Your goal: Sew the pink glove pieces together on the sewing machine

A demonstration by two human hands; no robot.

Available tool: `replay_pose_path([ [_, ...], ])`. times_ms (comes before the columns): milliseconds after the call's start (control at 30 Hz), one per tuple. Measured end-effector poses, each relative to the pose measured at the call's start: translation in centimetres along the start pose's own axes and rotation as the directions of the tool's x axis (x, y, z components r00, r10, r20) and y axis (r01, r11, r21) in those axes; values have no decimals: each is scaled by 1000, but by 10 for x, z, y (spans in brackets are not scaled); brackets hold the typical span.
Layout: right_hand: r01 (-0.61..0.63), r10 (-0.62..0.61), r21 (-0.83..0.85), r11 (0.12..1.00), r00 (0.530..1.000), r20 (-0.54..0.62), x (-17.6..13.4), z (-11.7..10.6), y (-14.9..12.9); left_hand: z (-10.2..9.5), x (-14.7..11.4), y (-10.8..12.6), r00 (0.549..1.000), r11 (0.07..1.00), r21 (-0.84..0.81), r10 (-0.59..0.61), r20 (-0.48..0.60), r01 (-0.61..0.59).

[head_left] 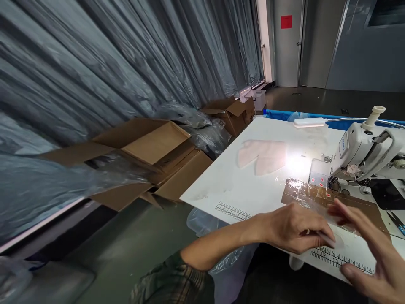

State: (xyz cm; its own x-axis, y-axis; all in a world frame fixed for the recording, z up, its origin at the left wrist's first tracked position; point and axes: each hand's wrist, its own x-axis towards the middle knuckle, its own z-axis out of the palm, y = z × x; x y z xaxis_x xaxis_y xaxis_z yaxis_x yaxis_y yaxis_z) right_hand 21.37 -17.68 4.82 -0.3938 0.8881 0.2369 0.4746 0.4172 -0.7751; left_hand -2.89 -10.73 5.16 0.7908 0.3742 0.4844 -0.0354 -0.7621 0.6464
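Observation:
My left hand (297,228) is closed in a pinch over the front edge of the white table (218,181). A thin, pale, see-through piece (339,242) shows at its fingertips; its kind is not clear. My right hand (376,257) is close by on the right, thumb and fingers spread, slightly blurred. Just behind both hands lies a brown, tape-covered board (357,204), below a white sewing machine (363,147). Pale pink mitten-shaped fabric (265,156) lies flat on the table to the left of the machine.
Printed ruler scales (234,210) run along the table's front edge. A white lamp (310,122) lies at the back. Blue-handled scissors (400,228) are at far right. Open cardboard boxes (152,147) and plastic bags (209,131) stand left, by a grey curtain (126,55).

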Motion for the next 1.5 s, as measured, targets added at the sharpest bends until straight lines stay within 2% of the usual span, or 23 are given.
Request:
replay_pose_path([
  [33, -88, 84, 48, 995, 993, 88, 7, 5, 0, -4, 3, 4, 997, 997, -31, -67, -39, 66],
  [67, -214, 190, 105, 971, 961, 199, 13, 9, 1, -10, 5, 5, 985, 988, -54, -150, -85, 145],
  [133, -449, 336, 225, 865, 850, 406, 23, 14, 8, -26, 9, -2, 933, 949, -55, -316, -172, 311],
  [167, -531, 377, 276, 801, 806, 456, 27, 15, 14, -34, 10, -10, 901, 922, -31, -383, -202, 385],
  [233, -611, 448, 340, 715, 774, 448, 36, 13, 27, -50, 12, -31, 851, 864, 65, -476, -222, 500],
  [333, -674, 548, 297, 677, 730, 407, 52, 3, 42, -72, 20, -69, 813, 792, 192, -545, -205, 580],
  [367, -698, 583, 270, 663, 708, 399, 58, 0, 45, -78, 24, -83, 783, 751, 226, -576, -234, 620],
  [433, -734, 627, 235, 638, 671, 396, 66, -4, 48, -87, 36, -108, 695, 657, 237, -637, -333, 716],
  [533, -731, 626, 227, 644, 674, 393, 68, -4, 53, -95, 55, -139, 639, 602, 229, -669, -380, 765],
  [667, -706, 613, 227, 671, 700, 366, 61, 1, 61, -95, 74, -163, 623, 605, 174, -696, -358, 777],
  [733, -695, 609, 230, 681, 712, 350, 58, 3, 64, -94, 79, -169, 613, 617, 112, -713, -340, 779],
  [900, -666, 584, 247, 704, 741, 332, 54, 8, 76, -89, 89, -175, 549, 597, -121, -787, -283, 793],
  [1033, -646, 564, 251, 721, 758, 329, 51, 9, 81, -88, 93, -176, 530, 583, -216, -807, -258, 783],
  [1133, -632, 548, 248, 734, 767, 333, 50, 8, 82, -92, 90, -171, 526, 598, -200, -789, -316, 776],
  [1200, -626, 543, 245, 740, 772, 331, 50, 7, 82, -96, 84, -164, 556, 636, -125, -740, -378, 762],
  [1233, -623, 540, 249, 742, 775, 329, 50, 7, 81, -97, 79, -158, 598, 668, -53, -697, -396, 742],
  [1267, -617, 536, 256, 744, 780, 324, 50, 7, 81, -96, 73, -152, 659, 705, 33, -643, -390, 708],
  [1333, -604, 518, 276, 748, 791, 326, 50, 6, 79, -90, 60, -139, 802, 791, 187, -523, -288, 583],
  [1367, -596, 504, 287, 750, 796, 334, 51, 5, 78, -85, 52, -132, 855, 829, 220, -473, -213, 514],
  [1433, -583, 478, 303, 753, 803, 356, 53, 3, 74, -70, 37, -120, 906, 882, 209, -416, -77, 423],
  [1500, -596, 484, 308, 742, 794, 368, 56, 1, 70, -54, 23, -111, 915, 893, 215, -404, -6, 396],
])
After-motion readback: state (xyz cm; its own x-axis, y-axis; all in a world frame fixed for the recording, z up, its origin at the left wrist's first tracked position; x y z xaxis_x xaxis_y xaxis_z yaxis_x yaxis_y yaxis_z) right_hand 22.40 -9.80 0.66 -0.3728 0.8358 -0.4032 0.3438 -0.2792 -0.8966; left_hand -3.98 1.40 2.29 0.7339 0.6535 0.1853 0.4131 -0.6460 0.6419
